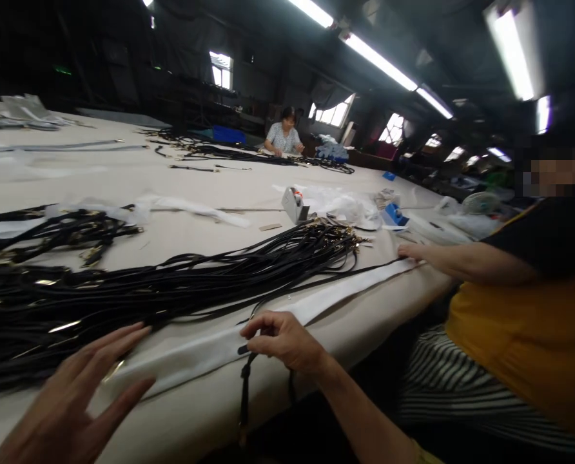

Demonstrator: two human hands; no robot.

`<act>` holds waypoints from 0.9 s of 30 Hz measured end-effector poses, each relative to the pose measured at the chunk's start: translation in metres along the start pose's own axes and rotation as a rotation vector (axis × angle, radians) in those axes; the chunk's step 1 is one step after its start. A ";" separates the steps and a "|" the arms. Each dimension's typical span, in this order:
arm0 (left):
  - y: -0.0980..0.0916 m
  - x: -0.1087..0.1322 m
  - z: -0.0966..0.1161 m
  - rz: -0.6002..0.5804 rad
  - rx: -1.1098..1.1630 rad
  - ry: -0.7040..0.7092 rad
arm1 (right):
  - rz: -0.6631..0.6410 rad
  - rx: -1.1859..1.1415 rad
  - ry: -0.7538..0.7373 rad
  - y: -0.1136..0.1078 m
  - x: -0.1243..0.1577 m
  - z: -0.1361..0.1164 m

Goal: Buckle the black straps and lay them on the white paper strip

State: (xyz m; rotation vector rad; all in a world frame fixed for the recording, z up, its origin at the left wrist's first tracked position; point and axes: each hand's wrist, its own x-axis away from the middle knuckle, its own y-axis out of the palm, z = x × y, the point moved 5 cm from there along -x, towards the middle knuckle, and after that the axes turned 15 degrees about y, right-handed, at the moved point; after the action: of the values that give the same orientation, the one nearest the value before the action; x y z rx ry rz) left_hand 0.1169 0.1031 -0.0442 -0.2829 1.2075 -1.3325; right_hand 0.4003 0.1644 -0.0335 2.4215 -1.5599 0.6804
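Note:
My right hand (pixel 287 340) pinches a thin black strap (pixel 245 390), one end of which hangs down over the table edge. Under that hand a long white sleeve or strip (pixel 191 357) lies along the edge, running from near my left hand to a co-worker's hand (pixel 410 251) at its far right end. My left hand (pixel 69 399) hovers at the lower left with fingers spread, and nothing is in it. Just beyond both hands lies a large bundle of black straps (pixel 181 283) with gold-coloured metal fittings.
A grey tape dispenser (pixel 294 205) and a blue one (pixel 396 216) stand past the bundle, beside crumpled clear plastic (pixel 348 205). Another person (pixel 283 136) works across the table (pixel 210 183). The co-worker in a yellow and black top (pixel 524 328) is close on my right.

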 end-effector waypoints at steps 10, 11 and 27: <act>0.050 -0.049 0.134 -0.381 1.014 -0.197 | -0.268 -0.129 -0.028 0.014 0.043 -0.025; 0.056 -0.047 0.137 -0.429 1.112 -0.205 | -0.285 -0.139 -0.025 0.013 0.045 -0.025; 0.052 -0.024 0.107 -0.447 0.862 -0.226 | -0.408 0.361 0.135 0.026 0.037 0.000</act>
State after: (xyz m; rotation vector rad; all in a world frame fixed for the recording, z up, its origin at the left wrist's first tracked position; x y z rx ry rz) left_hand 0.2363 0.0902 -0.0264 -0.0695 0.3075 -2.0173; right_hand 0.3903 0.1228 -0.0189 2.7532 -0.9091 1.0822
